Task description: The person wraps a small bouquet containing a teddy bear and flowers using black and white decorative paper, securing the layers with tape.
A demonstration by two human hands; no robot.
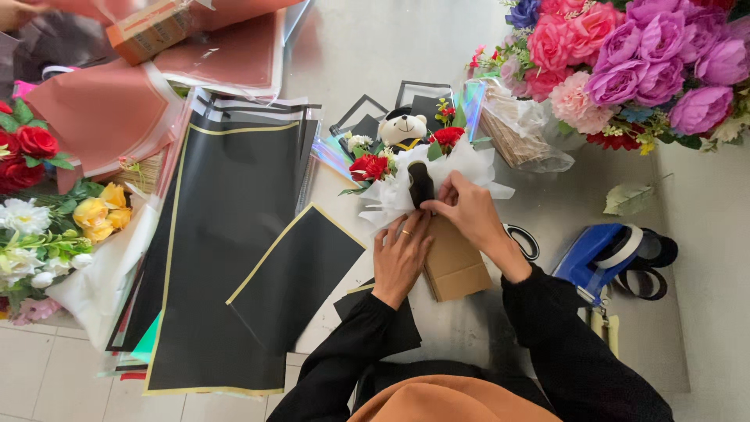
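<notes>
Black sleeves are seen nearest, above an orange-brown cloth at the bottom edge. The left hand (400, 258) is laid flat, fingers together, on a brown paper piece (453, 262) that lies on the grey worktop (375, 47); a ring is worn on one finger. The grip of this hand is not closed around anything; it only presses down. The right hand (469, 211) is placed just beyond it, and its fingers are pinched on the black wrapped stem (421, 184) of a small bouquet (422, 160), which lies in the middle of the worktop, its stem end touching the brown paper.

In the bouquet, red flowers (369, 166) and a small teddy bear (402, 127) with a black cap are surrounded by white wrapping paper (469, 164).

To the left, large black sheets with gold edges (234, 234) are spread. At the near left, yellow and white flowers (70, 227) are lying, and red roses (31, 144) a little farther. To the right of the hands, scissors (522, 238) are partly hidden by the wrist, and a blue tape dispenser (598, 258) is found near black ribbon rolls (652, 262).

At the far right, a big arrangement of pink and purple flowers (641, 55) is standing. At the far left, pink paper sheets (109, 109) and a cardboard box (152, 27) are seen.
</notes>
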